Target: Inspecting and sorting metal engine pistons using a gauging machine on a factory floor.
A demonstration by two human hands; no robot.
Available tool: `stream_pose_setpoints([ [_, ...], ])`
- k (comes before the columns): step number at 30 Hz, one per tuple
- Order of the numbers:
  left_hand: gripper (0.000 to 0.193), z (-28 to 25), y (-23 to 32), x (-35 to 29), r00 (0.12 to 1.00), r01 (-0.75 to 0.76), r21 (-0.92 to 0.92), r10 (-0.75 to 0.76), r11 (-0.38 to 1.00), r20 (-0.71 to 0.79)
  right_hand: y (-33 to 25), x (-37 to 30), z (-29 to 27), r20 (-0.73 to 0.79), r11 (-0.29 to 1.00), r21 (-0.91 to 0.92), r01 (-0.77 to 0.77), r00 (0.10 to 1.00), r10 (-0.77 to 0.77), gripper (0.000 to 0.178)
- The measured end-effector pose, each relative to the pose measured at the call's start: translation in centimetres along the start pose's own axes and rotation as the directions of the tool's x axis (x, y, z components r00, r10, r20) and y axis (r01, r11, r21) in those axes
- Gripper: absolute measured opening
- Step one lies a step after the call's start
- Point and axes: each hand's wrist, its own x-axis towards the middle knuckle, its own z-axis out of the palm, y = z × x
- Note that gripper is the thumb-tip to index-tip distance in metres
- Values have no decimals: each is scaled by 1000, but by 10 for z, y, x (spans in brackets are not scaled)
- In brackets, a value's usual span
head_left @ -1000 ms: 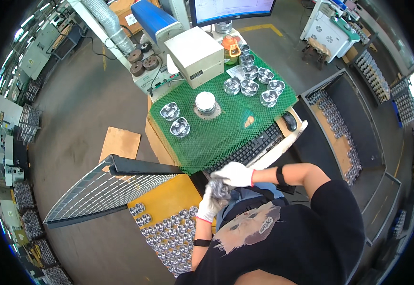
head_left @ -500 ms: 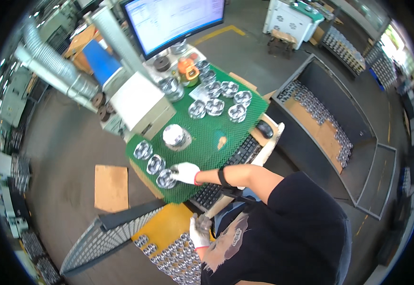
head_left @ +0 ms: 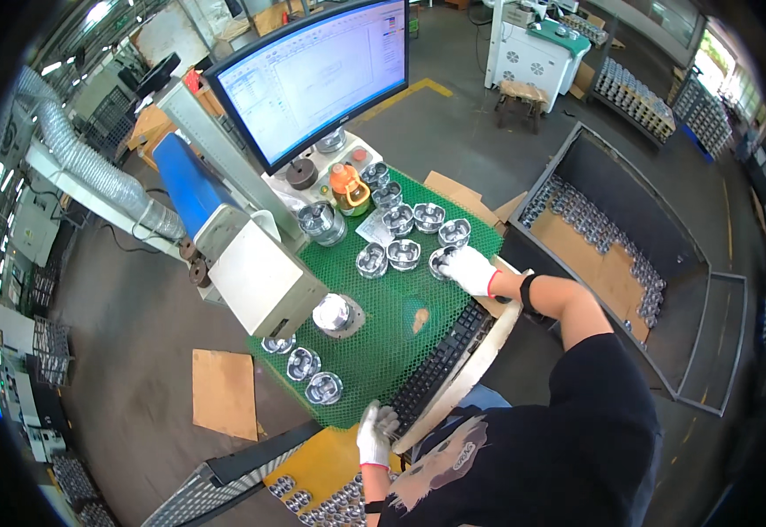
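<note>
My right hand [head_left: 469,270], in a white glove, reaches to the right side of the green mesh mat [head_left: 378,342]. Its fingers close on a shiny metal piston [head_left: 439,263], which they partly cover. My left hand [head_left: 376,433], also gloved, is beside the near end of the black keyboard [head_left: 440,364], fingers apart and holding nothing I can see. A single piston [head_left: 334,314] stands on a round base beside the white machine head [head_left: 262,279]. Three pistons, one of them a piston [head_left: 323,387] at the front, line the mat's left edge. Several more pistons [head_left: 403,254] are grouped at the back right.
A monitor [head_left: 312,79] rises behind the mat. An orange-capped bottle [head_left: 349,189] stands near the back. To the right is a dark metal bin [head_left: 629,211] with rows of pistons on cardboard. More pistons lie on a yellow board [head_left: 321,465] below the mat; cardboard [head_left: 225,393] lies on the floor.
My right hand has left the piston at the front left and moved across to one at the back right. My left hand stays near the keyboard's end, its fingers now spread. The view has shifted.
</note>
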Motion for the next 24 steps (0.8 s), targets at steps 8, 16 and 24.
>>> stream_pose_setpoints([
  [8,61,-74,-36,-39,972,-76,1,74,997,-223,-100,-43,19,-99,747,223,-626,748,656,15],
  [16,53,-33,-40,-91,986,-159,-180,164,971,14,-260,4,7,572,-821,238,-519,758,-314,45],
  [24,69,16,30,-133,736,-644,-512,643,568,-211,-351,55,-102,504,-805,59,-590,714,-487,32],
])
